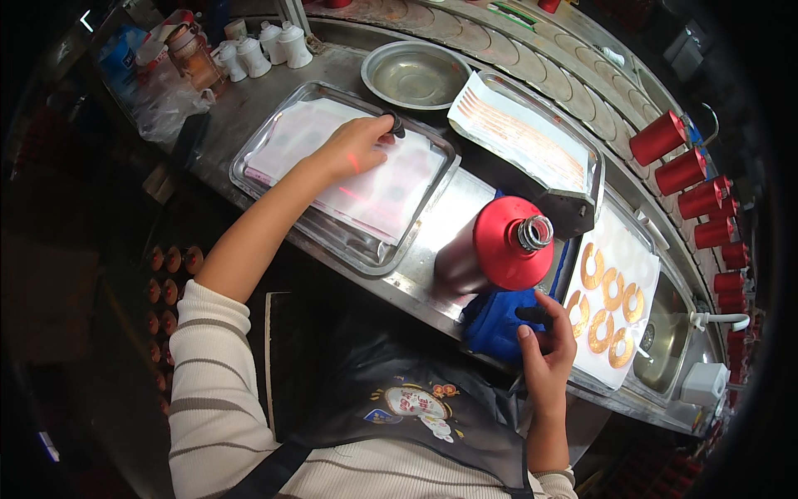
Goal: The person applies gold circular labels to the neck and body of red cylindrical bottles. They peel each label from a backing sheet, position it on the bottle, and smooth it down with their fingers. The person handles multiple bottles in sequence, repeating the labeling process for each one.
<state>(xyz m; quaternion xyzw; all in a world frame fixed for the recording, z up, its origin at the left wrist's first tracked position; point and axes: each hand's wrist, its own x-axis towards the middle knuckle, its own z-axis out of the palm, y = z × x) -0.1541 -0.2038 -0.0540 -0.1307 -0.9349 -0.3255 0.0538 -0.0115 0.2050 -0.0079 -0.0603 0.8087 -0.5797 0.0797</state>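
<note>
My left hand (359, 151) rests over the white sheets (382, 187) in a metal tray (384, 268), its fingers curled together. A black finger cover shows on it; whatever the fingertips may pinch is hidden. A glossy red bottle (509, 237) with a bare, threaded silver neck stands in front of me, tilted in view. Just below it, my right hand (547, 353) is held with thumb and fingers apart, also wearing a black finger cover. It holds nothing and is nearest to a crumpled blue cloth (501, 324) beside the bottle's base.
Right of the bottle lies a white sheet with gold C-shaped decals (611, 291), near a sink (665, 337). Behind are a tray with a striped decal sheet (524, 133), a metal basin (416, 76) and white pots (283, 46). Several red bottles (657, 137) line a curved conveyor (573, 66).
</note>
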